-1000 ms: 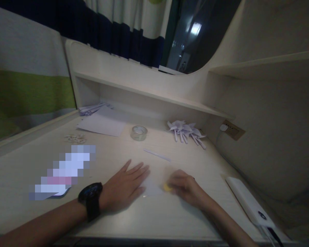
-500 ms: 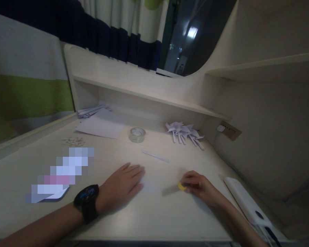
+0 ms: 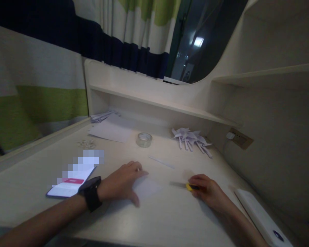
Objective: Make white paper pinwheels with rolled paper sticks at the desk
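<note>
Two hands are laid on a pale table, one on a sheet of paper, the other around a small yellow tool.

In the head view, the table is bounded by a shelf unit at the back and a side wall on the right, with bare room left between the hands and along the near edge. The left hand is spread flat, fingers loosely apart, pressed on the left edge of a white sheet of paper; nothing is gripped. The right hand is curled closed around a yellow tool, well apart from the paper. A phone lies left of the wrist. Behind are seen a tape roll, a paper strip and a heap of folded paper shapes. A white power bank lies along the right edge.
</note>
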Tool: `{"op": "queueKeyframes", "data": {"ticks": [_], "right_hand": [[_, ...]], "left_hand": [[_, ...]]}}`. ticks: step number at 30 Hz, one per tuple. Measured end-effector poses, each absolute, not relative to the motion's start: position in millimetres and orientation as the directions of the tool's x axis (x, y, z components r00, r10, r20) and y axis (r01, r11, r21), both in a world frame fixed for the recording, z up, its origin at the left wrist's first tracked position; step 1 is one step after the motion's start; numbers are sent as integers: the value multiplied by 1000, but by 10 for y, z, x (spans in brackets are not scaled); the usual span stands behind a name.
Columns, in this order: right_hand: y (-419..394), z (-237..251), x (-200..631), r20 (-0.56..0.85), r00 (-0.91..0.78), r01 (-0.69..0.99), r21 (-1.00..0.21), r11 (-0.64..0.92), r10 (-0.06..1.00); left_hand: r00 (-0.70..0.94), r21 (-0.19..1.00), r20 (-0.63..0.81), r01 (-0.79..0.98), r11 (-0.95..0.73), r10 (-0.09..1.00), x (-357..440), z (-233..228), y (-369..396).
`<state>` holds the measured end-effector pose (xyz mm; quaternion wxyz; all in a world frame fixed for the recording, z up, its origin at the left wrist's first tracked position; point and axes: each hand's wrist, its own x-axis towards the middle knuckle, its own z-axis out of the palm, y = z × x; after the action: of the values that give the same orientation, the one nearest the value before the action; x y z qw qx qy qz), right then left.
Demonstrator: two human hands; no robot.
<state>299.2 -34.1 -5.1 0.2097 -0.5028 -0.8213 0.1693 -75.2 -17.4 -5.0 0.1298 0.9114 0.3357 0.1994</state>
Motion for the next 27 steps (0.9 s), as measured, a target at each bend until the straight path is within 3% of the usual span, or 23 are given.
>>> {"op": "queueKeyframes", "data": {"ticks": [6, 11, 19, 23, 25, 27], "right_hand": [[-398, -21, 2146, 295, -471, 625, -554, 551, 831], [-356, -66, 1471, 301, -484, 596, -573, 562, 821], [-101, 25, 1261, 167, -434, 657, -613, 438, 885], [-106, 110, 1443, 143, -393, 645, -661, 384, 908], [-146, 185, 1545, 135, -399, 613, -696, 373, 907], [-198, 273, 1632, 141, -456, 548, -733, 402, 879]], "left_hand": [[627, 329, 338, 619, -713, 702, -769, -182, -224], [595, 280, 404, 643, -713, 695, -753, -289, -252], [581, 329, 451, 597, -732, 677, -769, -125, -366], [324, 490, 556, 616, -616, 766, -872, 168, -316], [216, 617, 489, 600, -510, 845, -902, 227, -206], [234, 712, 365, 553, -432, 901, -898, 211, -68]]}}
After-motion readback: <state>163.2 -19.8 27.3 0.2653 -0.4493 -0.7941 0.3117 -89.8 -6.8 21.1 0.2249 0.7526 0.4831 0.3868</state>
